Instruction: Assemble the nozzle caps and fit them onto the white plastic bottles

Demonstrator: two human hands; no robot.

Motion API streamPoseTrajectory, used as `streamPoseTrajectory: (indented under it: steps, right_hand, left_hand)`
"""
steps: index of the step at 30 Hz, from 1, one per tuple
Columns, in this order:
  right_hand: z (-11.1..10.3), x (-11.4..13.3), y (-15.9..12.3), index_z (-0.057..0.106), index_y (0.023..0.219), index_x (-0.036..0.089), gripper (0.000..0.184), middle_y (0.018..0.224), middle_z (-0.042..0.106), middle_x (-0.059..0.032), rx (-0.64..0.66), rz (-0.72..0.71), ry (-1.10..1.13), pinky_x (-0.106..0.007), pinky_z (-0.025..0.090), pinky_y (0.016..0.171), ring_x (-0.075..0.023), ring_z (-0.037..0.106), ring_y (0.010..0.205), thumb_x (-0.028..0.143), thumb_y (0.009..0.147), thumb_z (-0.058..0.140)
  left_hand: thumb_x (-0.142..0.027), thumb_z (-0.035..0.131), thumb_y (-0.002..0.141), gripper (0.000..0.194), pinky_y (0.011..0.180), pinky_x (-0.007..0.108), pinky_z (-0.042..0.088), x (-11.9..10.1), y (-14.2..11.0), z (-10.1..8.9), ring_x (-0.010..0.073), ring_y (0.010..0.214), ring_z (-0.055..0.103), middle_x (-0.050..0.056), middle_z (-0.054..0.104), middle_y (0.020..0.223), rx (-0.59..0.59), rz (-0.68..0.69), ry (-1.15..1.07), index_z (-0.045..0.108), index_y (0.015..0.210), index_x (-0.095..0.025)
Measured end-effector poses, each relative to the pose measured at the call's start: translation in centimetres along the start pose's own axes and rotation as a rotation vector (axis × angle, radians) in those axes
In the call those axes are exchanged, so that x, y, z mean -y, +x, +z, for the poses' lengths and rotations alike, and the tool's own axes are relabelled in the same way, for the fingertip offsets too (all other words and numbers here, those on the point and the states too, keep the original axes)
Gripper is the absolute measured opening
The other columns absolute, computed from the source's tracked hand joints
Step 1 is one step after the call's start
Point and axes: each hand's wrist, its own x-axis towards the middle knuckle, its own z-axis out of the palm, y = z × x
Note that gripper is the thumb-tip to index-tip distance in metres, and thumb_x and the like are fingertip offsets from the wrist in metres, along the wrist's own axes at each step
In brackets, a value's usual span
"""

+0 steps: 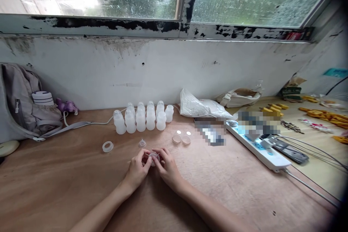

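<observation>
My left hand (pixel 137 168) and my right hand (pixel 167 166) meet at the middle of the wooden table (pixel 67 188). Together their fingertips pinch a small clear round plastic part (pixel 153 157), held just above the tabletop. Behind them stands a cluster of several translucent white bottles (pixel 143 117). A clear cone-shaped piece (pixel 141 143) lies just ahead of my left hand. A white ring (pixel 108 146) rests further left. Two small clear round caps (pixel 181 139) lie ahead of my right hand.
A grey backpack (pixel 20 105) with a white cup leans at the far left. A white plastic bag (pixel 201 108) and a white power strip (pixel 258 148) with cables lie to the right. Yellow parts (pixel 326 114) are scattered at the far right. A wall and window rise behind.
</observation>
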Motion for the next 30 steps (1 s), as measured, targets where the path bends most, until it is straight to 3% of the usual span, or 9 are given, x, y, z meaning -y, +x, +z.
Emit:
streamPoseTrajectory:
  steps: [15,30]
  right_hand:
    - [-0.43,0.24,-0.05,0.058,0.081,0.016,0.011,0.07,0.056,-0.0014,0.089,-0.032,-0.032,-0.022,0.039,0.058,-0.0113,0.049,0.062,0.02,0.081,0.047]
    - [-0.03,-0.01,-0.14,0.047,0.066,0.017,0.01,0.059,0.048,0.0024,0.078,-0.014,-0.001,-0.02,0.034,0.049,-0.0092,0.042,0.054,0.017,0.076,0.047]
  left_hand:
    - [-0.025,0.042,0.075,0.005,0.056,0.024,0.039,-0.2,-0.28,0.1,0.0141,0.057,0.054,-0.003,0.054,0.064,-0.031,0.054,0.244,0.039,0.076,-0.021]
    - [-0.023,0.043,0.074,0.006,0.053,0.021,0.035,-0.29,-0.08,-0.07,0.0115,0.054,0.047,-0.004,0.047,0.061,0.014,0.053,0.236,0.038,0.073,-0.02]
